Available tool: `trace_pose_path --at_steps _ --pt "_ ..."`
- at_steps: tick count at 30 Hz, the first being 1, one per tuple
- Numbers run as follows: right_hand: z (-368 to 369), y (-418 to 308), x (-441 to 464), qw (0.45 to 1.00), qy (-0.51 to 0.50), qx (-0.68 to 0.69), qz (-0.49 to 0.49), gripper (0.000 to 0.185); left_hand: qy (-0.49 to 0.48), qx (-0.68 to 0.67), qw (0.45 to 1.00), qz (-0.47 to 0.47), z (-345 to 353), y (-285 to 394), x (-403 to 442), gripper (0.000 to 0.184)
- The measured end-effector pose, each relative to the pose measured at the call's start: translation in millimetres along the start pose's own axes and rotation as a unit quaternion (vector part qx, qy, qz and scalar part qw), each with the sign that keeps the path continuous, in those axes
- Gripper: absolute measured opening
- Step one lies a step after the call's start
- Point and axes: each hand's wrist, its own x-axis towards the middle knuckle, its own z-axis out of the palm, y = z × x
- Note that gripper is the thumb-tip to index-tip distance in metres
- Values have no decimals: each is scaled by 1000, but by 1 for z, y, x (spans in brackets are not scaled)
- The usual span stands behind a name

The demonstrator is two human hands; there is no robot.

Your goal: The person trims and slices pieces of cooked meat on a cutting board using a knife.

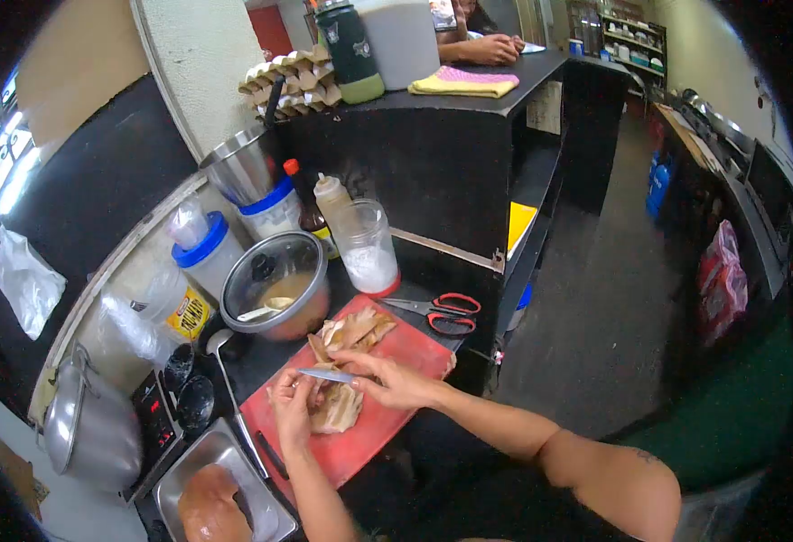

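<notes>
Black kitchen counter bearing a red cutting board. From my remote station I see the right hand gripping a knife above sliced meat on the board. The left hand has curled fingers near the blade; I cannot tell what they grip. Scissors lie beside the board.

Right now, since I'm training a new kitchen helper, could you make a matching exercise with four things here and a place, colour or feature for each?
1. silvery blade
2. cutting board
3. scissors
4. towel

A. pink and yellow
B. between the left hand and right hand
C. red-and-black handles
D. red, under pale-brown pieces

Pairs: 1-B; 2-D; 3-C; 4-A.
</notes>
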Motion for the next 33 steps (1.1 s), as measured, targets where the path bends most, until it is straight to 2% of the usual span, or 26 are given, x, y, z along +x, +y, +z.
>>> trace_pose_path --at_steps 4,6,9,11,13,15,18,21,26,30,33 --pt "3 2 5 1000 -1 3 10 50 -32 19 997 -61 -3 1 -2 17" --pt "5 8 6 999 2 -33 -3 49 -53 38 997 -46 -3 2 -3 26" --pt "8 14 8 997 -8 62 41 48 -75 73 994 -29 3 3 -7 34" --pt "6 20 8 1000 -3 5 22 47 -75 75 994 -37 5 10 -6 40" --pt "8 21 5 1000 -1 -6 26 46 -45 92 994 -31 1 6 -6 32" --pt "4 20 4 999 -15 -46 18 46 -39 189 980 -41 0 13 -4 31" --pt "7 4 6 996 -35 22 76 48 -57 85 995 -21 -8 2 -2 32" --pt "7 -12 11 991 -54 13 125 49 -80 25 996 -13 -10 -2 0 36" --pt "7 -6 10 993 -53 -26 98 48 -87 47 995 5 -11 -1 -1 35" --pt "7 -8 11 989 -63 -72 115 45 -80 87 993 6 -14 -4 0 30" --pt "5 1 13 989 -64 -118 57 40 -88 68 994 6 -14 -3 -1 30"
